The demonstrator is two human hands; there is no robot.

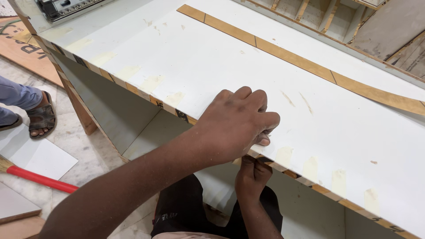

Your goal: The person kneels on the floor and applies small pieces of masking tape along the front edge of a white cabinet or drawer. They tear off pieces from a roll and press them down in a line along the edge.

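Note:
A long white laminated board (186,66) lies flat, its front edge faced with a brown edge strip (133,90). Several pale tape pieces (310,168) are folded over that edge. My left hand (237,124) rests on the board's top at the front edge, fingers curled and thumb pressed to the rim. Just below it, my right hand (252,172) reaches up from under the board and closes on the edge strip. What lies between the left fingers is hidden.
A loose brown strip (310,66) curves across the board's far side. A metal drawer slide (66,6) sits at the top left. On the floor at left are another person's sandalled foot (42,117), a red-handled broom (40,179) and a white sheet (42,157).

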